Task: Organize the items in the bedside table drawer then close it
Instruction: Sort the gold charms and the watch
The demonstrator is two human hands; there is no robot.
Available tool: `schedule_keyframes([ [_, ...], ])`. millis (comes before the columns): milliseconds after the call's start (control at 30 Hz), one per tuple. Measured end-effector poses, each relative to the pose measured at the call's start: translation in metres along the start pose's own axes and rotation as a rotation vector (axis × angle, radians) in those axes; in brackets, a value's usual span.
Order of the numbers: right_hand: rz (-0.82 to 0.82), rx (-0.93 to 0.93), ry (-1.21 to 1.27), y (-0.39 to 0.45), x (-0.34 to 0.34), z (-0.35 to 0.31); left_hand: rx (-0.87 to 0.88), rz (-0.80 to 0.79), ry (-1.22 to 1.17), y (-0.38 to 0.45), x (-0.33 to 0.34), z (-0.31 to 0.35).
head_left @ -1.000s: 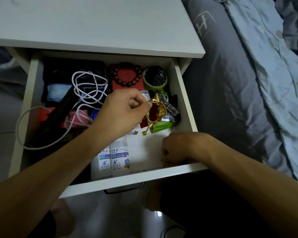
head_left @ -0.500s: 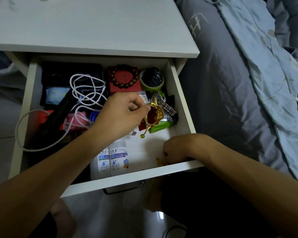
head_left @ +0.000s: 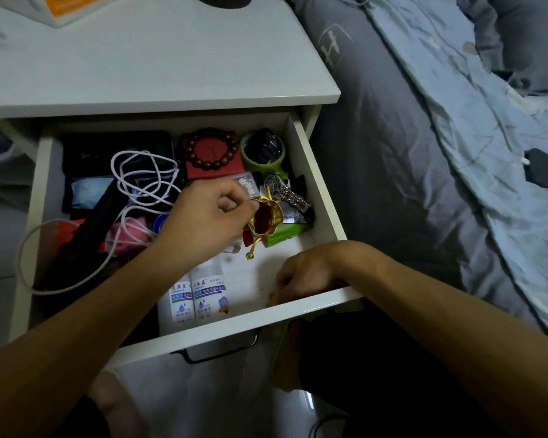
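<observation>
Inside the open drawer (head_left: 321, 197), a small gold-and-red pouch (head_left: 264, 219) is pinched by the left hand (head_left: 208, 216), while something small and yellowish is gripped by the right hand (head_left: 307, 273) near the front wall.

1. drawer (head_left: 314, 191): white, smooth, glossy front
2. pouch (head_left: 264, 218): shiny gold-red cloth
3. watch (head_left: 285, 192): polished metal band
4. bracelet (head_left: 211, 150): glossy wood-look beads
5. cable (head_left: 146, 181): white smooth plastic
6. bed (head_left: 393, 153): matt grey cloth

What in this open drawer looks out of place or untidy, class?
The white cable sprawls in loose tangles over the dark items at the left, one loop hanging over the drawer wall. The left hand holds a small gold pouch open; small yellowish bits lie by the right hand.
</observation>
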State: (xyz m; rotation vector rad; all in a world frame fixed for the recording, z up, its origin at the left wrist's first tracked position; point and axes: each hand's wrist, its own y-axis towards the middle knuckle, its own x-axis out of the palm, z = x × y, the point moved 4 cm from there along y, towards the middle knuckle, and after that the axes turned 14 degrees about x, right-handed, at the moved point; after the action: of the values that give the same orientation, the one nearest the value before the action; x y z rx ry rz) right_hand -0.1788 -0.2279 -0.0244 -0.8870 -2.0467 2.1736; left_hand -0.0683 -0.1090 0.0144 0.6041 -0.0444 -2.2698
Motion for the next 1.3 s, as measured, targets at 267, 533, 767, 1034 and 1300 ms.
schedule_keyframes([
  [267, 0.04, 0.015, -0.074, -0.002, 0.001, 0.001, -0.012, -0.008, 0.007, -0.001, 0.0, 0.0],
  [533, 0.167, 0.015, -0.042, -0.009, -0.005, -0.001, -0.024, -0.03, 0.03, -0.002, 0.001, -0.001],
  [767, 0.062, -0.21, 1.043, -0.019, -0.02, 0.015, -0.068, -0.022, 0.03, -0.002, 0.001, -0.003],
  [1034, -0.238, -0.364, 1.777, -0.028, -0.035, 0.022, -0.113, -0.005, 0.037, -0.002, -0.001, -0.002],
  [1300, -0.16, -0.31, 1.901, -0.033, -0.035, 0.006, -0.135, 0.017, 0.045, -0.001, -0.001, -0.001],
])
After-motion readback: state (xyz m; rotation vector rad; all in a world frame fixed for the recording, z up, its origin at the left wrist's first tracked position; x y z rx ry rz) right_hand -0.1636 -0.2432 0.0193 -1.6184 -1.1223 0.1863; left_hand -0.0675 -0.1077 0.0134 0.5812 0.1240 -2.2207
